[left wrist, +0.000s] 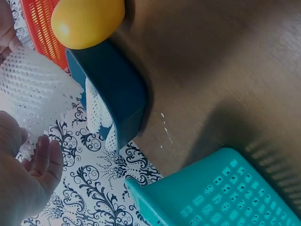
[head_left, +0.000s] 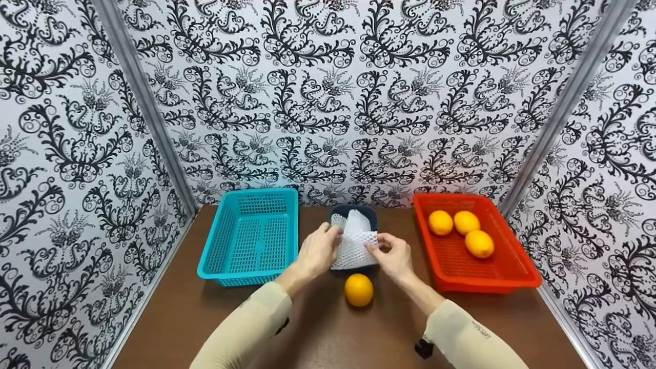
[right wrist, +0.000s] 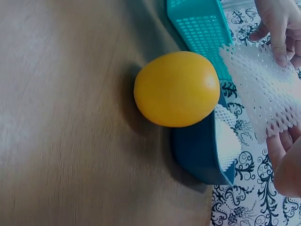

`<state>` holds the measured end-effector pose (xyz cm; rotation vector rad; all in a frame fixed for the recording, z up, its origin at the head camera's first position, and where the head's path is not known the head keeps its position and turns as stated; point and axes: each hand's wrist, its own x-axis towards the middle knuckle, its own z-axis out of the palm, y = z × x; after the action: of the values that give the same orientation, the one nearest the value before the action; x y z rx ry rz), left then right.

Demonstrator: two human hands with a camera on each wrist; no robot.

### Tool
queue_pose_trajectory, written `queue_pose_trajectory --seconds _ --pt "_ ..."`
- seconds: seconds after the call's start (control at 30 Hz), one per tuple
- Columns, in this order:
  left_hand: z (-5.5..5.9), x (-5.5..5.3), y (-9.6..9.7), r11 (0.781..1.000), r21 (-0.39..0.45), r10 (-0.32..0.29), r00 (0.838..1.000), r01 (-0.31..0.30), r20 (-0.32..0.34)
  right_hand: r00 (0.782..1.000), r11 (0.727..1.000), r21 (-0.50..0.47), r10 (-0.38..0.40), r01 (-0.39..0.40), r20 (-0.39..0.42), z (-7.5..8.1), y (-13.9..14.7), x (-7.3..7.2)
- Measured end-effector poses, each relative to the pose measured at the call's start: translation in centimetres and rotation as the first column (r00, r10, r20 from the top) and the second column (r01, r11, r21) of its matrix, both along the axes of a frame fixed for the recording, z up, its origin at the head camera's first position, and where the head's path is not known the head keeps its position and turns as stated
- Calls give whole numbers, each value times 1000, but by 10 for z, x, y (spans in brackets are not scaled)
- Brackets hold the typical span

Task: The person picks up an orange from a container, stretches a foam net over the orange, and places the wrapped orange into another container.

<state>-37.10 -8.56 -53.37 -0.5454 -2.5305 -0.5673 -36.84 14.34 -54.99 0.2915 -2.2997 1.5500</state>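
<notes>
A white foam fruit net [head_left: 355, 249] is held between both hands above a small dark blue bin [head_left: 372, 218]. My left hand [head_left: 319, 248] pinches the net's left edge between thumb and fingers. At the opposite edge, my right hand [head_left: 394, 255] grips it with thumb and fingertips. More white foam nets [right wrist: 226, 143] lie inside the bin, partly sticking up over its rim. On the table just in front of the bin sits an orange [head_left: 359, 290], touched by neither hand.
A turquoise basket [head_left: 209, 251] stands to the left with nothing seen inside. To the right is a red basket [head_left: 482, 283] with three oranges [head_left: 479, 244] towards its back. Patterned walls [head_left: 328, 102] enclose the brown table [head_left: 338, 343] at the back and sides.
</notes>
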Motion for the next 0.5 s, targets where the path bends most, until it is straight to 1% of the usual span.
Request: queue_pose_trajectory --seconds 0.1,0.23,0.3,0.37,0.4,0.43,0.47,0.5 --pt "-2 2 -2 1000 21 -9 1000 9 -6 1000 1000 -11 20 -20 15 1 0 3" --pt "-2 4 -3 998 57 -29 999 31 -33 999 999 -21 37 -37 -8 4 0 6" --pt "-2 6 -5 994 103 -43 999 45 -18 999 999 -31 44 -45 -32 5 1 8" --pt "0 7 -7 979 197 -65 998 59 26 998 998 -42 45 -47 -53 5 1 9" --pt "0 7 -8 962 266 -75 995 56 62 997 997 -53 46 -50 -60 6 0 10" --pt "1 7 -10 935 352 -90 990 47 106 997 997 -64 47 -51 -66 6 0 11" --pt "1 7 -11 894 447 -118 981 37 155 997 995 -79 47 -53 -67 7 -1 12" --pt "1 7 -13 836 549 -158 964 16 213 996 992 -106 58 -64 -66 7 -1 13"
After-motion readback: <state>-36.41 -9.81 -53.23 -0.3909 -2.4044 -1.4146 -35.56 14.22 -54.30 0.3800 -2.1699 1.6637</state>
